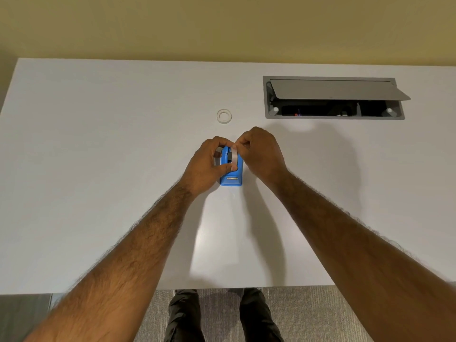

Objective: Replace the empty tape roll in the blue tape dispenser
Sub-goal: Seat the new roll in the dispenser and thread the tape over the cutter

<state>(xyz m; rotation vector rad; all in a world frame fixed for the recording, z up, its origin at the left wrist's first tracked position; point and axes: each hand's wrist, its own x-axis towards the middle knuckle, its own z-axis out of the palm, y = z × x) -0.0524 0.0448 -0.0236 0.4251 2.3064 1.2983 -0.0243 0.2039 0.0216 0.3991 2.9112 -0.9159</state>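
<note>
At frame centre the left hand [209,164] grips the blue tape dispenser [231,180]. The right hand [261,154] pinches the tape roll [233,155] in it. The roll is likely light and stiff, so it is best held by its rim.

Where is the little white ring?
In the head view, the white ring lies flat on the table, just beyond the blue tape dispenser and left of the grey cable hatch.

Both bare forearms reach forward and converge, the left hand [207,166] curling round the blue tape dispenser [231,179], the right hand [262,154] pinching the tape roll [233,156], knuckles up.
</note>
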